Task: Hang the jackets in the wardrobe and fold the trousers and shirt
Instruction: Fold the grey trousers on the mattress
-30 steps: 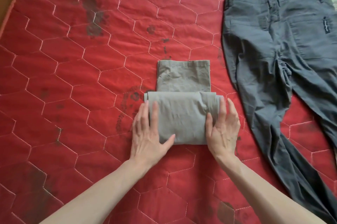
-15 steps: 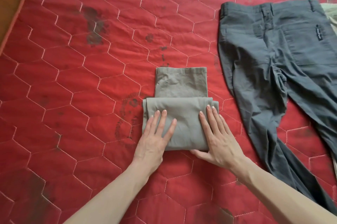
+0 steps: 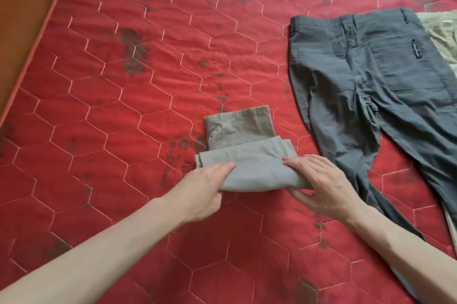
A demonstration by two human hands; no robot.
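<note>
1. Folding step: my left hand [image 3: 206, 190] and right hand [image 3: 321, 185] grip the near corners of the khaki trousers [image 3: 249, 157], thumbs underneath.
2. Next move, likely: lift or roll the bundle forward, keeping edges aligned.
3. Position: bundle between my hands on the red mattress [image 3: 123, 110]; grey trousers [image 3: 366, 86] lie unfolded, right.

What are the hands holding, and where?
Both hands grip the folded khaki trousers: left hand at the near-left corner, right hand at the near-right corner.

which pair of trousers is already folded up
The light grey-beige trousers between both hands; the dark grey trousers to their right lie spread flat on the red quilt.
</note>
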